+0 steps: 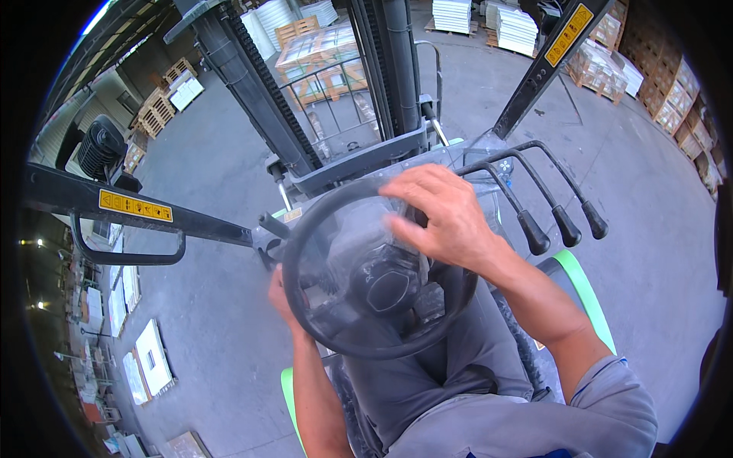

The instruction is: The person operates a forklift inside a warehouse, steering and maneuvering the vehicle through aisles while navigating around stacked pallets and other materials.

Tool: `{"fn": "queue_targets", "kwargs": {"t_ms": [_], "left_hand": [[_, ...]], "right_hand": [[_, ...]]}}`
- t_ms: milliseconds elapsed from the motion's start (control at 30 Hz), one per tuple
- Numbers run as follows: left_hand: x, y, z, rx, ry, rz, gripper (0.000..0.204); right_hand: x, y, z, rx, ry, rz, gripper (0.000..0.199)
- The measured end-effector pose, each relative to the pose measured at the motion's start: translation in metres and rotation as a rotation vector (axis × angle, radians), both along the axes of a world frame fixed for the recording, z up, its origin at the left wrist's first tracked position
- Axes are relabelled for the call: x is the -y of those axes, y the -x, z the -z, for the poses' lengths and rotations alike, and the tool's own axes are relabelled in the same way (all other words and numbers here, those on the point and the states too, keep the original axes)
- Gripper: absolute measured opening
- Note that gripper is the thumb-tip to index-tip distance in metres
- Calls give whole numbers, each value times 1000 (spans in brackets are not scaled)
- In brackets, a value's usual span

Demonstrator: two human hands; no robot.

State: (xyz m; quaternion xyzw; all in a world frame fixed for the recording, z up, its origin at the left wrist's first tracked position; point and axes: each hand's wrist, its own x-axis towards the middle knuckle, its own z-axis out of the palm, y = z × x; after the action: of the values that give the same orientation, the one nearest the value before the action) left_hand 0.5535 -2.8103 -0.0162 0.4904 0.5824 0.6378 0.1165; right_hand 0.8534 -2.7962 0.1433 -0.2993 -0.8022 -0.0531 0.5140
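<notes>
I sit at a black steering wheel [336, 349], its rim and spokes smeared by motion. My right hand [443, 210] lies over the rim at the upper right, fingers bent across it and thumb inside, closed on the wheel. At the rim's left side is my left hand [284, 298], blurred and partly behind the wheel; its fingers do not show clearly. A short stalk [272, 226] sticks out near the wheel's upper left. Right of my right hand stand three black levers with knobs [566, 224], untouched.
Ahead rises the forklift mast [252, 84], with fork tines [319, 133] low beyond it. A wrapped crate [324, 65] stands past the tines. Pallets [155, 113] are at the left, stacked boxes [672, 84] at the right. White panels [155, 357] lie left on the grey floor [206, 282].
</notes>
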Motion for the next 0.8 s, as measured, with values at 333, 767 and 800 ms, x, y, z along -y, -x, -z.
{"fn": "queue_targets", "kwargs": {"t_ms": [333, 767, 800], "left_hand": [[-8, 11, -12, 75, 25, 57, 43], [-41, 47, -2, -99, 7, 20, 46], [-45, 46, -2, -123, 35, 2, 46]], "right_hand": [[59, -18, 58, -85, 168, 157, 14], [79, 196, 95, -17, 117, -236, 16], [75, 197, 93, 26, 177, -206, 15]]}}
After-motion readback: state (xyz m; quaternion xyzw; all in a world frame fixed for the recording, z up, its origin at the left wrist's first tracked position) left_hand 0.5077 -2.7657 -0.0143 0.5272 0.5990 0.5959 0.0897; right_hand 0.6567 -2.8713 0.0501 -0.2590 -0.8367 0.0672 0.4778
